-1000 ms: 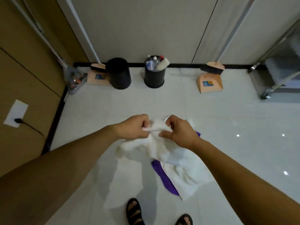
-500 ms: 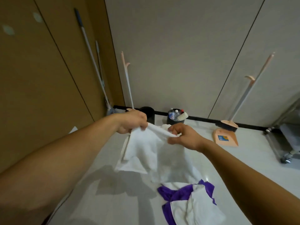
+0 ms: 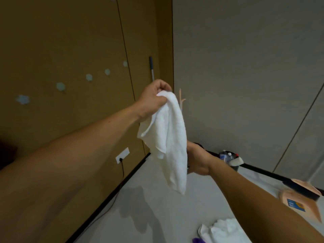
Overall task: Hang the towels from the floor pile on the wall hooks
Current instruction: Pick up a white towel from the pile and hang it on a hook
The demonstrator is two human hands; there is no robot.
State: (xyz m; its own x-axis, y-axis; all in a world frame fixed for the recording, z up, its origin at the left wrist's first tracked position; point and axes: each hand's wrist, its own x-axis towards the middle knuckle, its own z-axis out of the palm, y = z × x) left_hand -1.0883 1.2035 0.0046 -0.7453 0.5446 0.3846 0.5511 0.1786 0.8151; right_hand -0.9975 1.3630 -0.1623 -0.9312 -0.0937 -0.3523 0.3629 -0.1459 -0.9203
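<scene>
- Holding a white towel (image 3: 171, 137) up in the air, the left hand (image 3: 154, 99) has its fingers pinched tight around the top end.
- Towel hangs pretty much straight down, long axis vertical, with the top bunched in the fist and the loose bottom corner pointing at the floor (image 3: 157, 207). It's folded over on itself, so it looks narrow.
- The right hand (image 3: 198, 160) is lower and to the right, just behind the hanging cloth. Can't tell if it's gripping the towel or just touching it, since the fabric hides the fingers.
- A row of pale wall hooks (image 3: 60, 86) runs across the brown wall on the left, higher the farther along they go. The towel is well apart from them, not on any hook.
- The rest of the pile (image 3: 222, 230) sits on the floor at near right, white stuff with a bit of purple cloth (image 3: 199, 240) at the bottom edge.
- Far right there's a peach dustpan (image 3: 301, 204) with a blue and yellow label, but it's too blurry to read any writing.
- A black bin (image 3: 231, 159) with bottles in it stands by the far wall, and a wall socket (image 3: 122, 155) has a cable plugged in.
</scene>
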